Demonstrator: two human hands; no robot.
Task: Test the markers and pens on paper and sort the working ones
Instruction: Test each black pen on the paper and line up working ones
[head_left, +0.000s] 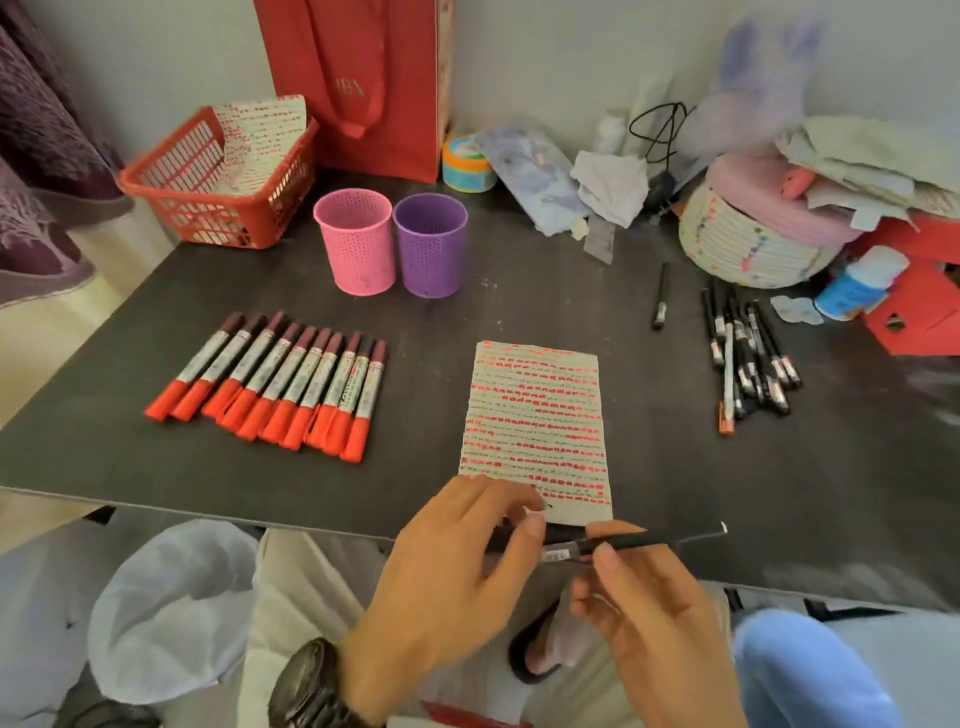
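One pen (623, 545) is held crosswise over the table's near edge, its long axis running left to right and rising slightly rightward. The left hand (447, 561) pinches its left end; the right hand (639, 597) pinches mid-barrel between thumb and forefinger. The paper (535, 415) lies just beyond, nearer the left hand, so testing likely means swinging one end forward. Counted: one paper, about ten red markers (280, 384), two cups (431, 247), one lone pen (661, 296), and a pile (748, 358) of pens too overlapped to count.

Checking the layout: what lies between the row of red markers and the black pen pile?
The paper covered in red strokes, with bare tabletop either side; head view.
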